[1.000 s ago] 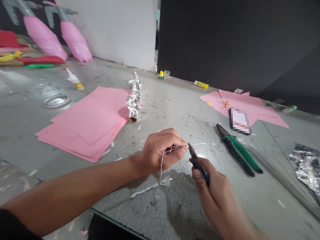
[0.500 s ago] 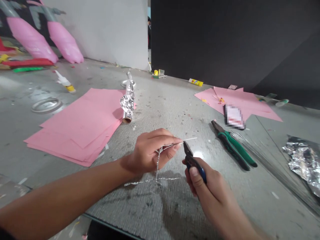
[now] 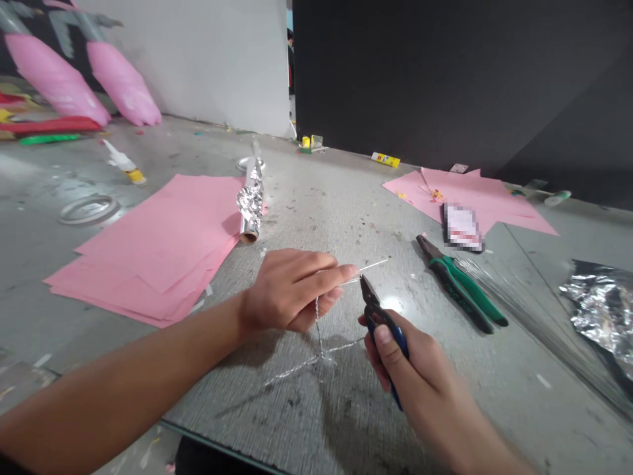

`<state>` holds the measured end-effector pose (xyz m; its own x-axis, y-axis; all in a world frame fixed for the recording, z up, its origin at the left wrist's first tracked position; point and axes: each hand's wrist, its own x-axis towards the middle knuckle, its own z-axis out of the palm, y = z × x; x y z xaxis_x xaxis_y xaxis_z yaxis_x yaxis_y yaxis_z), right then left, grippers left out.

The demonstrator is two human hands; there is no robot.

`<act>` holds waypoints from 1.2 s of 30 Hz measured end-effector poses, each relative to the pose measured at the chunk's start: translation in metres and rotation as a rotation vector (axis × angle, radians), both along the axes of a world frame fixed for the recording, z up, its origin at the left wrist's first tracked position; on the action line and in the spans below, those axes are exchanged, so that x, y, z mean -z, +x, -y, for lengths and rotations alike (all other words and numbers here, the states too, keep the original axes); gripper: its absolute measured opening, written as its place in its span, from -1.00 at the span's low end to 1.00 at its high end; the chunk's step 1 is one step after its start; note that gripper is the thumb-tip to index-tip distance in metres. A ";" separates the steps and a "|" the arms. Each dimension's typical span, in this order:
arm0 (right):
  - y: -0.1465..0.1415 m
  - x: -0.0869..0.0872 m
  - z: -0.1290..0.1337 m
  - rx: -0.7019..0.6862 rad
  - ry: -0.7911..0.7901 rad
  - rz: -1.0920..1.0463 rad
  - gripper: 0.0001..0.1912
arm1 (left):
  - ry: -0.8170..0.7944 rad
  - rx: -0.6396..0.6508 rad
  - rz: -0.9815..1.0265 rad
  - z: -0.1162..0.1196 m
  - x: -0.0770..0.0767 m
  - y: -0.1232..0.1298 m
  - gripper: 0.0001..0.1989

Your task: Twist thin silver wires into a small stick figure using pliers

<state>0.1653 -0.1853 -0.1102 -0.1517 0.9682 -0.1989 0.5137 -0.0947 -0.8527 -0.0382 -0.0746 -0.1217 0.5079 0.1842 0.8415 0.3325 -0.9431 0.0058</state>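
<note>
My left hand [image 3: 299, 287] is closed, pinching a twisted wire figure [image 3: 319, 323] near its upper end. Two thin wire ends stick out past the fingertips to the right, one longer than the other. Below the hand hangs the twisted stem, with two twisted arms spreading sideways from its foot. My right hand [image 3: 403, 359] wraps round dark pliers [image 3: 383, 320] with blue on the handles. Their jaws point up and sit right by the wire ends; whether they touch the wire I cannot tell.
Green-handled pliers [image 3: 462, 287] lie on the right beside a bundle of straight wires [image 3: 534, 343] and crumpled foil [image 3: 603, 310]. Pink sheets [image 3: 153, 244] and a foil roll [image 3: 251, 204] are on the left. A dark panel [image 3: 445, 79] stands behind.
My left hand has rolled and shifted slightly left, turning the wire figure so its lower arms now slant. The longer wire end tilts up more. The right hand's pliers stay nearly in place.
</note>
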 end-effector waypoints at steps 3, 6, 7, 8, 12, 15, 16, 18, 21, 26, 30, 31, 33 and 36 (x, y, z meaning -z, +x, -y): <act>0.001 -0.001 -0.001 0.000 0.003 0.021 -0.60 | 0.073 -0.021 -0.067 -0.006 0.000 -0.004 -0.72; 0.001 -0.002 -0.002 0.007 0.017 0.040 -0.59 | 0.056 0.021 -0.077 -0.007 -0.001 -0.004 -0.71; 0.001 -0.003 -0.002 0.013 0.026 0.045 -0.58 | 0.023 0.031 -0.064 -0.006 -0.001 -0.004 -0.72; 0.001 -0.002 -0.003 0.019 0.035 0.051 -0.57 | -0.018 0.036 -0.041 -0.005 -0.001 -0.002 -0.73; 0.000 -0.002 -0.003 0.024 0.056 0.076 -0.56 | -0.162 0.011 0.045 0.004 -0.002 0.004 -0.85; -0.001 -0.002 -0.002 0.027 0.071 0.103 -0.55 | -0.187 0.010 0.069 0.007 -0.004 0.008 -0.87; -0.001 -0.002 -0.002 0.026 0.072 0.108 -0.55 | -0.199 0.022 0.083 0.008 -0.004 0.008 -0.87; -0.002 -0.002 -0.002 0.019 0.072 0.107 -0.55 | -0.251 0.059 0.120 0.009 -0.004 0.010 -0.88; -0.003 -0.001 0.000 0.005 0.091 0.079 -0.58 | -0.394 0.106 0.217 0.011 -0.003 0.012 -0.89; -0.001 0.001 -0.001 0.008 0.175 0.113 -0.64 | -0.892 0.171 0.298 0.010 0.002 0.014 -0.76; 0.006 0.002 -0.005 0.072 0.337 0.261 -0.69 | -1.634 0.411 0.449 0.002 0.006 0.014 -0.69; 0.008 0.002 -0.007 0.092 0.368 0.297 -0.70 | -1.736 0.499 0.468 0.001 0.006 0.014 -0.66; 0.011 0.004 -0.010 0.124 0.409 0.350 -0.71 | -1.816 0.614 0.449 0.001 0.006 0.014 -0.58; 0.012 0.007 -0.013 0.126 0.415 0.384 -0.72 | -1.772 0.601 0.420 0.005 0.006 0.016 -0.70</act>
<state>0.1774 -0.1724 -0.1170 -0.0226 0.9828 0.1832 0.8004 0.1276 -0.5858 -0.0225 -0.0791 -0.1275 0.6660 0.7458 -0.0170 -0.2648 0.2577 0.9292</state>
